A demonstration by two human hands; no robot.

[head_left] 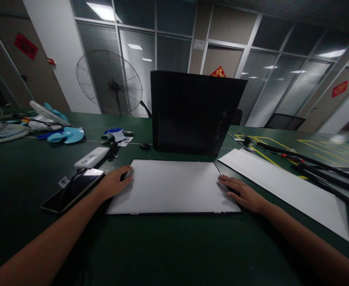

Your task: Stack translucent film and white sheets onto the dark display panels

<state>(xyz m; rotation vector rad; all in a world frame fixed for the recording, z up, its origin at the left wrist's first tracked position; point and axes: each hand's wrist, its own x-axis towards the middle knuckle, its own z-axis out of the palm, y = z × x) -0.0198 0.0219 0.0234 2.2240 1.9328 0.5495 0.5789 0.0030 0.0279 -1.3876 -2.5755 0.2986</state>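
A flat white panel (pixel 174 186) with a thin black frame lies on the green table in front of me. My left hand (pixel 114 182) rests at its left edge, fingers stretched forward and thumb apart, the tips touching the rim. At the opposite edge my right hand (pixel 242 192) lies with fingers extended onto the rim and the thumb spread below them. Neither hand is closed around the panel. Just behind the panel stands a large black rectangular panel or box (pixel 196 113), upright and tilted slightly.
A long white sheet (pixel 284 190) lies at right, near black strips (pixel 317 165). On the left are a smartphone (pixel 73 190), a white device (pixel 92 157) and light-blue fan blades (pixel 67 135). A small black object (pixel 145 146) sits behind. A large fan (pixel 110 83) stands beyond the table.
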